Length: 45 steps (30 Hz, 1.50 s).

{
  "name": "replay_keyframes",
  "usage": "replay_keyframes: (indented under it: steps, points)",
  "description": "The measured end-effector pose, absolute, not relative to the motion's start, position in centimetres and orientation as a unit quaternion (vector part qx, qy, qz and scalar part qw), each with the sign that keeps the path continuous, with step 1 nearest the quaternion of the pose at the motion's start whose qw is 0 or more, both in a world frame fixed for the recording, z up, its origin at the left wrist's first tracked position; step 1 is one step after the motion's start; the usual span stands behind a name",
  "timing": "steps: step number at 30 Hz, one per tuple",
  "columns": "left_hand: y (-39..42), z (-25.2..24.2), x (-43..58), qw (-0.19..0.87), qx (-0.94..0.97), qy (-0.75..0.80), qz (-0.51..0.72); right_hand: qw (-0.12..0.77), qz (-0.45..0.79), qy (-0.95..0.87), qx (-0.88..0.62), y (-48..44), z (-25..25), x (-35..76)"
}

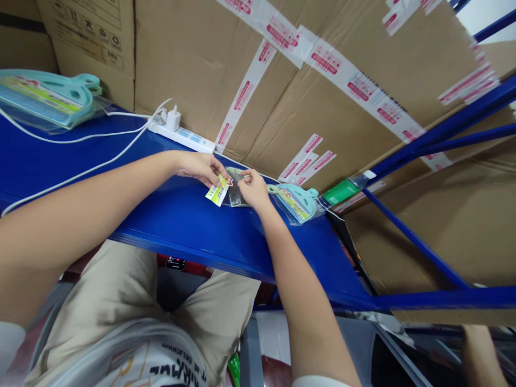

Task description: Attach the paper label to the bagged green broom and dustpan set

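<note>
My left hand (200, 167) pinches a small yellow-green printed card (217, 191) over the blue shelf (169, 215). My right hand (253, 188) is closed on a clear plastic bag (234, 194) with something dark inside, right beside the card. The card's edge meets the bag's opening. Just right of my right hand lies a teal plastic item in a clear bag (297, 200).
A stack of bagged teal items (48, 99) sits at the shelf's far left. A white power strip (181, 135) with a charger and white cables lies along the back. Taped cardboard boxes (282, 80) stand behind; blue rack bars (427, 252) run right.
</note>
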<state>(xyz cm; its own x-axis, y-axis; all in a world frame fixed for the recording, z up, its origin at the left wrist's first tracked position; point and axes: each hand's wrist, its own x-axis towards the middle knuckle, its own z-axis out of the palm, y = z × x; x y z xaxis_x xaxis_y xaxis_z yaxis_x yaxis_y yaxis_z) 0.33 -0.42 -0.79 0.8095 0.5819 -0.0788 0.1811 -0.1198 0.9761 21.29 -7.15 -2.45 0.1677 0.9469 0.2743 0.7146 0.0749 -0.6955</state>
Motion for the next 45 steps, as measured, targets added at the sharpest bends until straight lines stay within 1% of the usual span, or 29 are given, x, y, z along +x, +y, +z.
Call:
replay_keyframes:
  steps: [12, 20, 23, 29, 33, 37, 45]
  points:
    - [-0.7, -1.2, 1.3, 0.649, 0.684, 0.277, 0.188, 0.399, 0.169, -0.622, -0.653, -7.0, -2.7, 21.1]
    - [-0.8, -1.7, 2.4, 0.655, 0.65, 0.292, 0.251, 0.398, 0.198, -0.621, -0.645, -7.4, -2.3, 20.4]
    - [-0.8, -1.9, 2.7, 0.641, 0.649, 0.308, 0.271, 0.399, 0.209, -0.626, -0.637, -7.4, -2.2, 20.5]
    - [-1.3, -1.7, 3.0, 0.578, 0.681, 0.353, 0.279, 0.403, 0.224, -0.637, -0.618, -7.2, -2.4, 21.1]
    - [-1.6, -1.4, 3.3, 0.536, 0.691, 0.385, 0.295, 0.394, 0.214, -0.641, -0.623, -7.1, -2.4, 21.4]
    - [-1.4, -1.6, 3.5, 0.52, 0.696, 0.385, 0.313, 0.388, 0.203, -0.638, -0.633, -7.0, -2.5, 21.2]
    - [-1.6, -2.6, 4.2, 0.584, 0.667, 0.354, 0.298, 0.386, 0.205, -0.639, -0.633, -6.9, -2.7, 21.3]
